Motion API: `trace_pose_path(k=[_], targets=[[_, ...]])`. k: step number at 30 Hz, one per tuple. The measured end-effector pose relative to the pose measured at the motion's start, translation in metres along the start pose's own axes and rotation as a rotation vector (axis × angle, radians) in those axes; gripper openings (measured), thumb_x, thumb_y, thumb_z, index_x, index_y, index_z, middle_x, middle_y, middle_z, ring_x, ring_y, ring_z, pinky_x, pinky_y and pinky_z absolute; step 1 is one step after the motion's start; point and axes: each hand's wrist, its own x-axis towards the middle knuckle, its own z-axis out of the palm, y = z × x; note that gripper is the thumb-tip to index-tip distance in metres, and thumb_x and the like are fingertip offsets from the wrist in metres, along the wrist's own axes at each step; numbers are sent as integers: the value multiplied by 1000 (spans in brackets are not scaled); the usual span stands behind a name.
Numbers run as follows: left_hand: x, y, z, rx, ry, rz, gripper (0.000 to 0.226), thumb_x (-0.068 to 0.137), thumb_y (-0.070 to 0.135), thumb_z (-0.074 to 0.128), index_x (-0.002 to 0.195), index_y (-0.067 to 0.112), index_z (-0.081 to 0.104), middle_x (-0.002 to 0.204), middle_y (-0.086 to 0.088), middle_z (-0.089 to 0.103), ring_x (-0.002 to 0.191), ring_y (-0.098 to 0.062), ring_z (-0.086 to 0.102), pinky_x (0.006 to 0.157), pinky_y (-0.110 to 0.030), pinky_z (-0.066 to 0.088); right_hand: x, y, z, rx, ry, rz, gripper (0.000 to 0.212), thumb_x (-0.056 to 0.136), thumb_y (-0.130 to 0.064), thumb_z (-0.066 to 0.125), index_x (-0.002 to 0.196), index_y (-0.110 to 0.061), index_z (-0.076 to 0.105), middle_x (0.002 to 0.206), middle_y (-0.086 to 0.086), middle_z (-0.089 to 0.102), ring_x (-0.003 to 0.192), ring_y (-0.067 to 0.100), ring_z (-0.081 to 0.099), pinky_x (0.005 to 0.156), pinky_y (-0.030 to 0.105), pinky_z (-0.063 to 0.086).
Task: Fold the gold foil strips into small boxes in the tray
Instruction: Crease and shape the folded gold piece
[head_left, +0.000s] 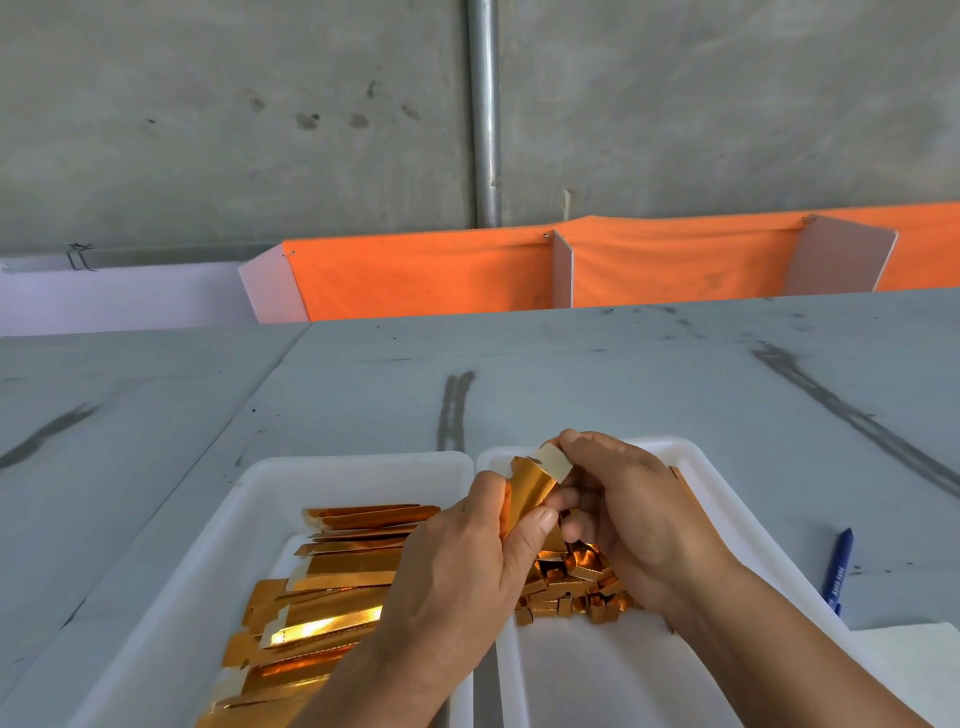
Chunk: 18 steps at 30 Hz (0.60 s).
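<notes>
Both hands hold one gold foil strip (530, 491) above the gap between two white trays. My left hand (467, 566) pinches its lower part between thumb and fingers. My right hand (618, 499) grips its upper end, where a pale tab shows. The strip is partly bent into shape. The left tray (270, 483) carries a pile of flat gold strips (322, 587). The right tray (691, 457) contains a heap of small folded gold boxes (576, 587), partly hidden by my hands.
The trays sit side by side on a grey table (623, 374) with dark scuff marks. A blue pen (837, 569) lies to the right of the right tray, beside a white sheet (914, 670). Orange cloth with white dividers (563, 270) runs behind the table's far edge.
</notes>
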Motion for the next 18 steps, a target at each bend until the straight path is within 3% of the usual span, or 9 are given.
trace_pose_path(k=[5,8,18], targets=[[-1,1,-1,-1,-14,1,48,75,74,3,93,36,25,64,16,39,53,-1,46,49,-8,36,-3,-2,1,41,-105,3,20,92,-22,62,81,-9,72,72,15,61,55,18,54,45,23,48],[-1,2,-1,-2,-23,-2,47,75,74,3,96,37,25,65,17,39,55,-1,47,47,-9,35,-5,-1,2,-30,-88,-49,16,93,-19,63,82,-8,70,65,12,61,50,18,52,47,23,48],[-1,1,-1,-46,-27,10,47,77,75,7,96,38,27,66,15,44,58,-2,51,52,-9,39,-5,1,4,-106,-39,-128,18,91,-12,66,74,-14,71,68,17,63,47,17,52,48,23,46]])
